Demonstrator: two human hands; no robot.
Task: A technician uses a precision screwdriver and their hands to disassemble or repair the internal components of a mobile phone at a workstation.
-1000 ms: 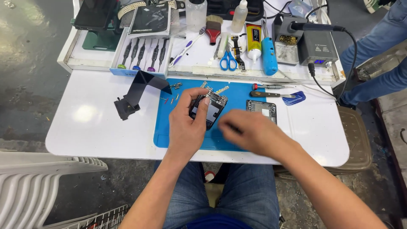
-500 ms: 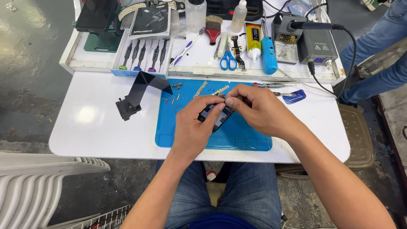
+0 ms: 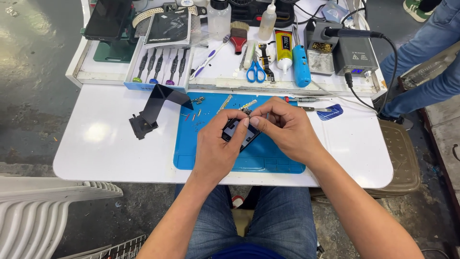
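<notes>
White table [image 3: 100, 148] with blue mat [image 3: 201, 148]: left hand [image 3: 218, 148] grips a small dark device [image 3: 238, 133] above the mat; right hand [image 3: 282, 125] fingertips pinch narrowly at its top edge

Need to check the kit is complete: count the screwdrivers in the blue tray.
5. The screwdrivers lie side by side in the blue tray behind the mat, left to right. Others may be hidden among the clutter farther back.
</notes>
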